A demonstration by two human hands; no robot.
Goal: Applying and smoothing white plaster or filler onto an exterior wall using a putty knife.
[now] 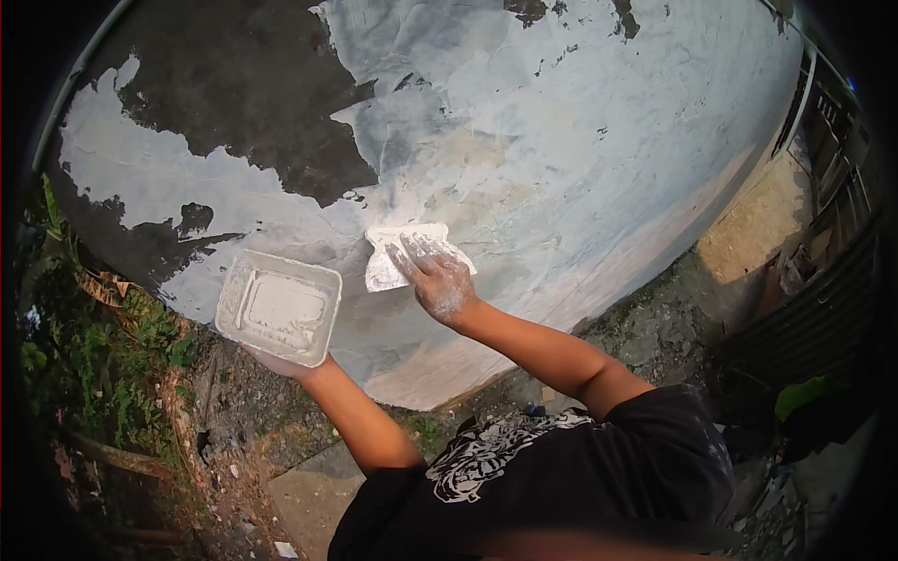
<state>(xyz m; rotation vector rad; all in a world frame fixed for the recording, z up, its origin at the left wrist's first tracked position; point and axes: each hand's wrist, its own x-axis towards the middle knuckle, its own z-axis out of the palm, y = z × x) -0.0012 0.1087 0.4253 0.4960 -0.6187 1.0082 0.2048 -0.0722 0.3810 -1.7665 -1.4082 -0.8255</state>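
Observation:
My left hand (281, 363) supports a rectangular plastic tub (331, 323) from below, and most of its fingers are hidden under it. Pale wet putty (288, 304) coats the bottom and inner sides of the tub. To the right of it, my right hand (443, 283) grips a wide, putty-covered spreader (382, 271), fingers spread across its back. The spreader lies against the wall (580, 159), which carries a patchy coat of whitish-grey putty. White residue covers the right hand's fingers and knuckles.
Bare dark grey wall (253, 75) shows at the upper left. Green plants (122, 383) grow at the left, beside rough ground with debris (234, 449). A corrugated sheet (795, 327) stands at the right, past a strip of broken concrete (645, 323).

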